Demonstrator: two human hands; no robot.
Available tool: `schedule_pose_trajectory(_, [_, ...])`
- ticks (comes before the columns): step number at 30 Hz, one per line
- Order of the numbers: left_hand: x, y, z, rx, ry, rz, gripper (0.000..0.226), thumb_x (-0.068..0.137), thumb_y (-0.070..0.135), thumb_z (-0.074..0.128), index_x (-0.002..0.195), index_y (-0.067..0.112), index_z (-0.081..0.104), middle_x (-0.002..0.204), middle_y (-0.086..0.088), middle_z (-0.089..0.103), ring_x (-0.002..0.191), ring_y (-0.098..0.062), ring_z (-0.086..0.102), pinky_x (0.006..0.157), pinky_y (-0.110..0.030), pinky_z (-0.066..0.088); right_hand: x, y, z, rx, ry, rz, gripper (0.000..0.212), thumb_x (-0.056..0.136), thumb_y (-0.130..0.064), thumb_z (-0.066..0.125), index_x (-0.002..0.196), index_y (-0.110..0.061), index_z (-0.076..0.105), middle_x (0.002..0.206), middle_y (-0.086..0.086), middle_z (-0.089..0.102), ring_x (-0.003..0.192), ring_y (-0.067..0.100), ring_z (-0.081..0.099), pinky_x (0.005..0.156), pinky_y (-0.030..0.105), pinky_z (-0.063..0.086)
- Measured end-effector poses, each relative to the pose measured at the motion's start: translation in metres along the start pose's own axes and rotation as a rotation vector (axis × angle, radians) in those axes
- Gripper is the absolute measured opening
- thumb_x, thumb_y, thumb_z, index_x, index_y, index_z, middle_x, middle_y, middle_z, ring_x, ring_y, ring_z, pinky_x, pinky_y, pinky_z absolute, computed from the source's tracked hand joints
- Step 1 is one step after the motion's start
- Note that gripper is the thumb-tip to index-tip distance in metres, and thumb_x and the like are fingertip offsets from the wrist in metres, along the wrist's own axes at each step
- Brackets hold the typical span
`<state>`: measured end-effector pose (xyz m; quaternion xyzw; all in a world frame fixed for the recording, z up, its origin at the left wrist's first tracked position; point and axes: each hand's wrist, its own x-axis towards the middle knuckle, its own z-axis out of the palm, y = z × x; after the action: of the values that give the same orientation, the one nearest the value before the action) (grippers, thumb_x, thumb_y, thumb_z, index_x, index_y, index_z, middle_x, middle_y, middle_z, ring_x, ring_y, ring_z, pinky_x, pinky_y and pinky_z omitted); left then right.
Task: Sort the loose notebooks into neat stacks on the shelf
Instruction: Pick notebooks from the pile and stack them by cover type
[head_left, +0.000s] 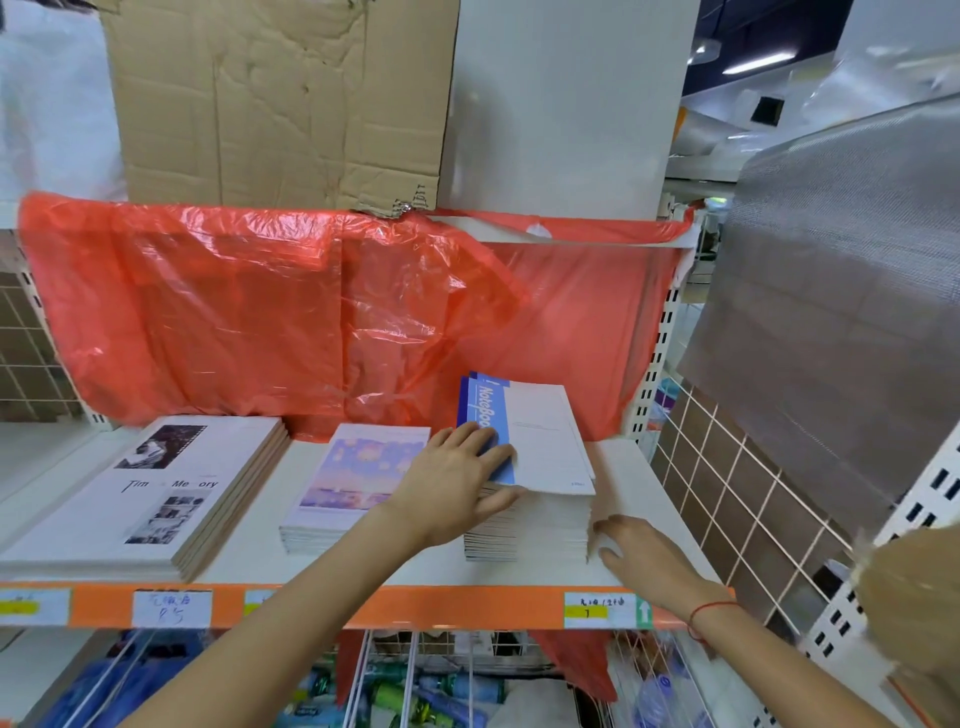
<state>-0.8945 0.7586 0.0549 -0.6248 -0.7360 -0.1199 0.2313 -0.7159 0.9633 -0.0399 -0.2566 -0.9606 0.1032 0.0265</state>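
— On the white shelf (631, 483), three piles of notebooks are seen. Why is the left hand (457, 480) laid on the tall pile (535, 525)?

— Its fingers are kept straight and flat on the top notebook (540, 441), so the blue and white cover can probably be pushed square with the books below. It is seen sitting a bit crooked.

— And the right hand (641, 553)?

— It is pressed against the pile's right side, fingers loose, nothing gripped. The pile is likely being kept from sliding.

— Where are the others?

— The purple pile (358, 478) is placed just beside it, and the big photo-cover pile (156, 493) at the left.
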Motion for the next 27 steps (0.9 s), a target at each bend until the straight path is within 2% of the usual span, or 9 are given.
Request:
schedule_pose_trajectory(1, [-0.001, 0.001, -0.001, -0.007, 0.002, -0.013, 0.054, 0.088, 0.059, 0.035, 0.104, 0.019, 0.067, 0.106, -0.004, 0.065, 0.104, -0.022, 0.050, 0.080, -0.030, 0.051, 0.000, -0.004, 0.000, 0.026, 0.008, -0.026, 0.020, 0.092, -0.019, 0.045, 0.102, -0.019, 0.062, 0.106, 0.001, 0.059, 0.097, 0.019, 0.057, 0.073, 0.029, 0.047])
schedule_pose_trajectory(3, [-0.001, 0.005, -0.003, -0.081, -0.056, -0.066, 0.059, 0.091, 0.062, 0.031, 0.120, 0.019, 0.060, 0.131, -0.008, 0.052, 0.125, -0.029, 0.033, 0.097, -0.036, 0.041, 0.001, -0.010, 0.000, 0.081, 0.012, -0.038, 0.015, 0.092, -0.019, 0.046, 0.084, -0.018, 0.059, 0.092, -0.001, 0.060, 0.083, 0.017, 0.057, 0.064, 0.026, 0.043])
schedule_pose_trajectory(5, [-0.002, 0.005, -0.003, -0.212, -0.204, -0.192, 0.059, 0.092, 0.060, 0.036, 0.138, 0.023, 0.043, 0.153, -0.004, 0.024, 0.143, -0.032, 0.009, 0.112, -0.042, 0.025, 0.002, -0.013, 0.000, 0.113, 0.020, -0.029, 0.015, 0.093, -0.022, 0.047, 0.082, -0.016, 0.056, 0.086, -0.001, 0.059, 0.078, 0.017, 0.057, 0.062, 0.026, 0.043])
schedule_pose_trajectory(7, [0.000, 0.005, -0.001, -0.231, -0.252, -0.228, 0.059, 0.093, 0.057, 0.041, 0.142, 0.025, 0.037, 0.157, -0.003, 0.012, 0.145, -0.033, -0.001, 0.116, -0.044, 0.015, 0.003, -0.014, 0.002, 0.126, 0.021, -0.018, 0.015, 0.092, -0.024, 0.047, 0.083, -0.015, 0.054, 0.083, -0.001, 0.058, 0.075, 0.018, 0.057, 0.063, 0.029, 0.045])
schedule_pose_trajectory(15, [0.007, 0.000, 0.015, -0.318, -0.286, -0.269, 0.063, 0.090, 0.062, 0.040, 0.142, 0.027, 0.036, 0.158, -0.006, 0.011, 0.145, -0.035, -0.004, 0.117, -0.051, 0.009, 0.002, -0.014, 0.006, 0.139, 0.016, -0.041, 0.014, 0.092, -0.024, 0.046, 0.090, -0.014, 0.056, 0.090, 0.002, 0.060, 0.078, 0.019, 0.058, 0.069, 0.034, 0.051])
schedule_pose_trajectory(19, [0.011, 0.001, 0.016, -0.341, -0.279, -0.293, 0.059, 0.093, 0.056, 0.043, 0.143, 0.026, 0.036, 0.157, -0.007, 0.013, 0.146, -0.031, -0.003, 0.118, -0.047, 0.005, 0.003, -0.015, 0.005, 0.128, 0.007, -0.036, 0.014, 0.091, -0.022, 0.045, 0.091, -0.014, 0.056, 0.092, 0.003, 0.060, 0.080, 0.020, 0.058, 0.071, 0.035, 0.052])
schedule_pose_trajectory(27, [0.015, 0.003, 0.018, -0.368, -0.275, -0.330, 0.060, 0.092, 0.055, 0.044, 0.143, 0.025, 0.036, 0.156, -0.007, 0.016, 0.145, -0.034, -0.002, 0.117, -0.049, 0.009, 0.003, -0.015, 0.005, 0.127, 0.009, -0.053, 0.013, 0.092, -0.021, 0.045, 0.086, -0.014, 0.054, 0.086, 0.001, 0.056, 0.077, 0.020, 0.057, 0.066, 0.032, 0.048])
